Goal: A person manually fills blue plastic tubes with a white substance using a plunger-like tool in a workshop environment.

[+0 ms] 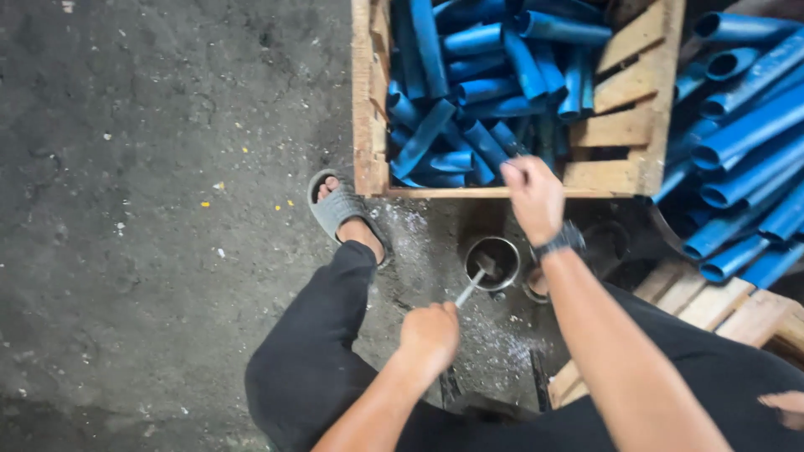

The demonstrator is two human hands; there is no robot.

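My left hand (430, 333) is closed around the handle of a thin brush or stick (471, 285) whose far end dips into a small dark metal can (492, 261) on the floor. My right hand (533, 194) reaches forward to the near edge of a wooden crate (368, 125) filled with several short blue pipe pieces (469, 92). Its fingers curl at a blue piece by the crate's rim; whether it grips that piece is hidden. A dark watch sits on that wrist.
A pile of longer blue pipes (745, 134) lies at the right. A wooden pallet (737, 314) is at lower right. My left foot in a grey sandal (339, 209) rests on the dark concrete floor (151, 209), beside the crate.
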